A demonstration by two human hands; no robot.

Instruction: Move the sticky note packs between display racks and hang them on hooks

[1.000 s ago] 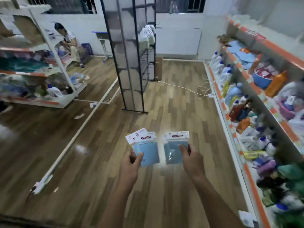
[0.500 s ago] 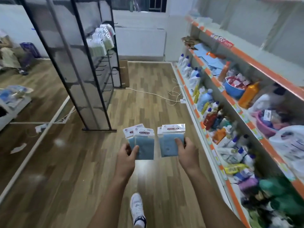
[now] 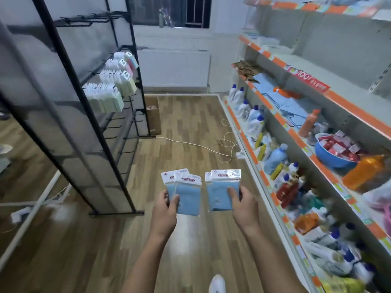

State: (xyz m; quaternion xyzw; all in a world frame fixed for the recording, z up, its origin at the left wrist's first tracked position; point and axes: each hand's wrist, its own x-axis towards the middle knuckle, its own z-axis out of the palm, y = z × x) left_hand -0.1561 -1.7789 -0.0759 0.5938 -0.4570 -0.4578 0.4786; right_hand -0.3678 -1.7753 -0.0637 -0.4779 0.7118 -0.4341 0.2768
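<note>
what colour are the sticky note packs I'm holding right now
Light blue pads under white header cards with red labels, in both the left hand and right hand; the head view shows them.

Sticky note packs: glossy clear plastic bags, blue paper pads inside, white card headers. Display rack: matt black metal frame, fine mesh panels, wire hooks. Floor: wood-look planks, smooth, glossy sheen. Bottles along the shelf edge: smooth plastic.

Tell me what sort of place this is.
Most likely a small shop or a mock-up of one. Orange-edged shelves hold detergent bottles, a black display rack carries hanging sticky note packs on hooks, and the hands carry more blue packs down the aisle.
</note>
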